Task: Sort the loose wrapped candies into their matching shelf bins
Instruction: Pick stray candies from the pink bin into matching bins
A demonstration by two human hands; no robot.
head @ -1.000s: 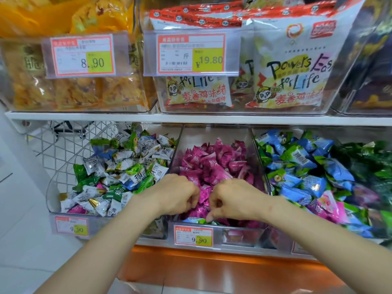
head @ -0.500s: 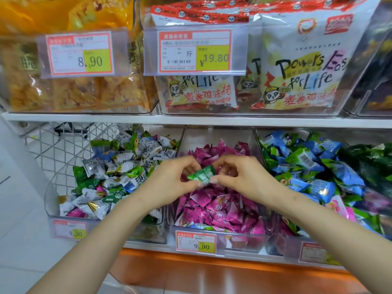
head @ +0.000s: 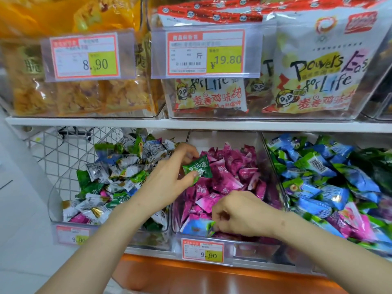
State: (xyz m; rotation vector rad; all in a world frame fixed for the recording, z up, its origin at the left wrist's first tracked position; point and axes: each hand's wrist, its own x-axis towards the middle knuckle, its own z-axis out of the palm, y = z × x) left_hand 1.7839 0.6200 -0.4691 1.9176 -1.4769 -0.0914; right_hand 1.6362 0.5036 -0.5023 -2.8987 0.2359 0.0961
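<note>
Candies everywhere on the lower shelf, three clear bins side by side. Starting over at 9 o'clock, the left bin (head: 55, 200) is a total mix: silver-white wrappers, greens, a couple of pink ones near its front, with a 9.90 tag (head: 73, 234) on the front wall.

The left hand (head: 167, 177) sits above the divide between the left bin and the middle bin (head: 229, 242), thumb and fingers pinching a green wrapped candy (head: 198, 167) and holding it up over the pink pile (head: 229, 179), clear of it. That middle bin is nearly all magenta wrappers, and it has its own 9.90 price tag (head: 203, 250) down at 6 o'clock.

The right hand (head: 244, 213) is low at the front of the middle bin, fingers curled down, touching a blue wrapped candy (head: 198, 228) lying among the pink ones at the front wall. Can't quite tell if it's actually got a grip on it or is just touching it.

Out toward 3 o'clock the right bin (head: 285, 200) holds mostly blue and green wrappers, some pink ones at the front and dark green ones at the far edge.

Up at 12 o'clock, the shelf above has bins of yellow snack bags (head: 80, 98) tagged 8.90 and white snack bags (head: 318, 66) tagged 19.80.
</note>
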